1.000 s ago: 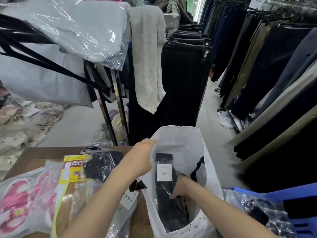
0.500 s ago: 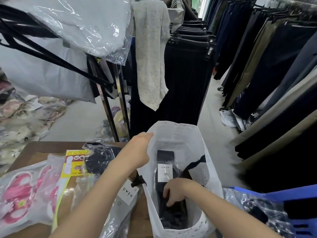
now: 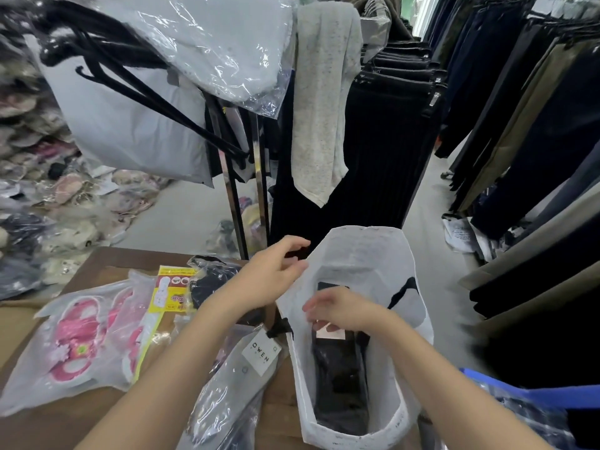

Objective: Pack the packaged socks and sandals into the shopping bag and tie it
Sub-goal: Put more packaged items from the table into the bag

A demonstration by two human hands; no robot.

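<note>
A white shopping bag (image 3: 363, 251) stands open on the brown table (image 3: 107, 263). A black packaged sock pack (image 3: 341, 381) stands upright inside it. My left hand (image 3: 271, 277) pinches the bag's left rim and holds the mouth open. My right hand (image 3: 341, 310) is inside the bag mouth, in front of the pack's upper end, fingers loosely apart and holding nothing. On the table to the left lie pink sandals in a clear pack (image 3: 81, 339), a grey sock pack with a white label (image 3: 233, 381) and a dark sock pack (image 3: 211, 280).
A yellow-carded packet (image 3: 170, 289) lies between the sandals and the dark sock pack. A blue basket (image 3: 539, 394) with wrapped goods sits at the right. Clothes racks with dark trousers (image 3: 373, 151) stand behind the table, and bagged goods are piled on the floor at left.
My right hand has risen from deep in the bag to its mouth, leaving the black sock pack standing inside. My left hand has stayed on the bag's rim.
</note>
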